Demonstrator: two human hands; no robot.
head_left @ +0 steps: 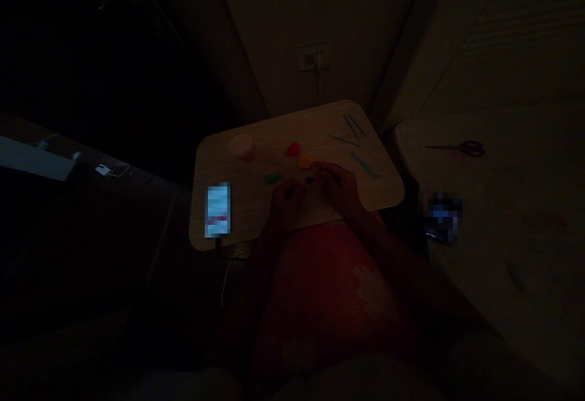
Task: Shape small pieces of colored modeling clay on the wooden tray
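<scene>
From the head camera, in a very dim room, the person's left hand [286, 205] and right hand [339, 189] rest over the near edge of a pale wood-grain lap table [228, 172], with the fingers of both curled inward and facing each other. The right-hand fingers [323, 172] bunch toward a small dark lump [309, 180] that sits just beyond the left-hand fingertips [292, 189] and close to the right-hand ones. The gloom hides whether either hand is pinching it or only hovering, so I cannot tell if the fingers are gripping or released. The lump looks like modelling clay: probably light, soft and slightly tacky, so it seems best taken lightly between fingertips, since a hard squeeze would likely dent it. Just beyond the fingers lie an orange lump [305, 160] and a red lump [292, 149]; a green lump [272, 178] lies beyond and left of the left hand. Further from the fingers are a round tub [241, 147] to the left and thin teal sculpting tools [351, 127] to the right, which look stiff and easy to lift by the shaft. Well right of the right hand, apart from the table, a pair of scissors [457, 149] lies on a pale surface [503, 255].
</scene>
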